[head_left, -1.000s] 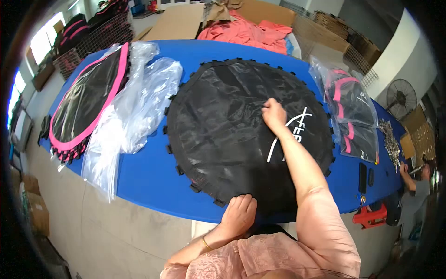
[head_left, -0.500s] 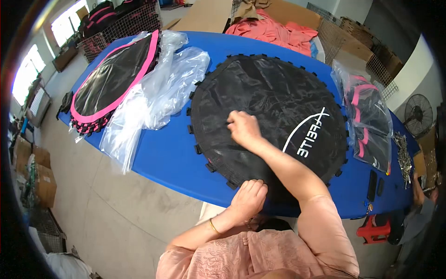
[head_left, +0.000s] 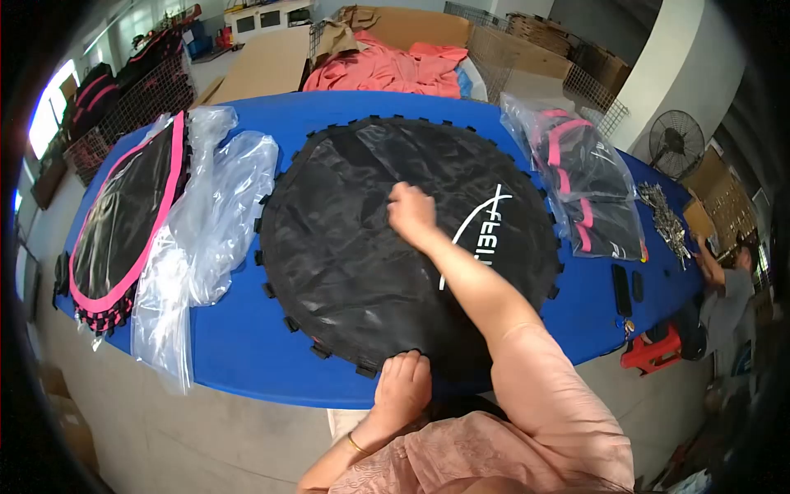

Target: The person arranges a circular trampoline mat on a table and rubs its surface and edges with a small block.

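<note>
A round black trampoline mat (head_left: 354, 247) with tabs around its rim and white lettering on its right side lies on the blue table (head_left: 239, 354). My left hand (head_left: 403, 383) is at the mat's near edge, its fingers closed over the rim. Above the middle of the mat is my right hand (head_left: 413, 216), fingers curled in and slightly blurred; I cannot tell what, if anything, is in them. My right forearm crosses part of the lettering.
Clear plastic bags (head_left: 222, 222) lie left of the mat, beside black mats with pink borders (head_left: 127, 214). Bagged black-and-pink pieces (head_left: 588, 181), a pile of metal parts (head_left: 665, 221) and a dark phone-like object (head_left: 621, 290) are on the right. A person (head_left: 724, 288) sits at the far right.
The view has swung right, so the table's things sit further left in it. My right hand stays closed over the mat's middle, and my left hand remains at the near rim.
</note>
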The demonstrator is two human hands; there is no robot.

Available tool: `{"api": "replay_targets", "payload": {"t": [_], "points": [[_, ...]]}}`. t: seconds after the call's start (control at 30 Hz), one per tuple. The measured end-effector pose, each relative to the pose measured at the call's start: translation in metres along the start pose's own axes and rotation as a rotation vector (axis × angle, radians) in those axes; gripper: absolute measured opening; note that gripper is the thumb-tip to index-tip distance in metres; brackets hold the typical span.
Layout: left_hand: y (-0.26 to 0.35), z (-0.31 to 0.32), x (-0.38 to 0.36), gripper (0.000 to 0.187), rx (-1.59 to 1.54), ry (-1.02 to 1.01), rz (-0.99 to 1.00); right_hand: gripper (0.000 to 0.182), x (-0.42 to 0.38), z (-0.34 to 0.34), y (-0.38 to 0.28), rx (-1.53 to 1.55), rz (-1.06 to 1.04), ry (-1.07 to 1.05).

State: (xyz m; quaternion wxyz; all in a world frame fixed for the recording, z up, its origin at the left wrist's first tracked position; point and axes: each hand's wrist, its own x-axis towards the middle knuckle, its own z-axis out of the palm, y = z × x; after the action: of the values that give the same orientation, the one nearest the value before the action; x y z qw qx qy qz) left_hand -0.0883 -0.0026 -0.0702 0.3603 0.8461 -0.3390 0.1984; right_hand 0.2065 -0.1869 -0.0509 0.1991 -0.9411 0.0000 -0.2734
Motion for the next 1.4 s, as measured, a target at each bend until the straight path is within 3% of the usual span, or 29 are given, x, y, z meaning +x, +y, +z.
{"api": "replay_targets", "payload": {"t": [0.13, 0.3, 0.4, 0.57, 0.63, 1.03, 1.13, 1.2, 1.4], "points": [[0.002, 0.001, 0.000, 0.022, 0.014, 0.005, -0.006, 0.019, 0.029, -0.019, 0.077, -0.178, 0.286, 0.030], [0.003, 0.000, -0.002, 0.022, 0.013, -0.039, -0.004, 0.025, 0.051, -0.026, 0.101, -0.180, 0.477, -0.039], [0.003, 0.002, -0.003, 0.026, 0.050, -0.021, -0.012, 0.016, 0.051, 0.009, 0.088, -0.225, 0.377, 0.116], [0.003, -0.007, 0.003, 0.030, 0.029, -0.055, 0.014, 0.019, 0.040, 0.023, 0.029, -0.134, 0.241, 0.035], [0.004, -0.009, 0.002, 0.030, 0.018, -0.057, 0.004, 0.018, 0.030, 0.017, 0.028, -0.099, 0.173, 0.095], [0.004, -0.008, 0.003, 0.032, 0.012, -0.026, 0.015, 0.022, -0.053, -0.127, 0.176, -0.377, 0.351, 0.070], [0.002, -0.006, 0.001, 0.032, 0.029, -0.013, 0.023, 0.021, -0.076, -0.161, 0.214, -0.446, 0.477, 0.081], [0.002, -0.007, 0.001, 0.032, 0.033, -0.011, 0.028, 0.020, -0.084, -0.178, 0.220, -0.451, 0.600, 0.050], [0.002, -0.006, 0.001, 0.033, 0.058, -0.019, 0.035, 0.022, -0.082, -0.171, 0.212, -0.365, 0.666, 0.049]]}}
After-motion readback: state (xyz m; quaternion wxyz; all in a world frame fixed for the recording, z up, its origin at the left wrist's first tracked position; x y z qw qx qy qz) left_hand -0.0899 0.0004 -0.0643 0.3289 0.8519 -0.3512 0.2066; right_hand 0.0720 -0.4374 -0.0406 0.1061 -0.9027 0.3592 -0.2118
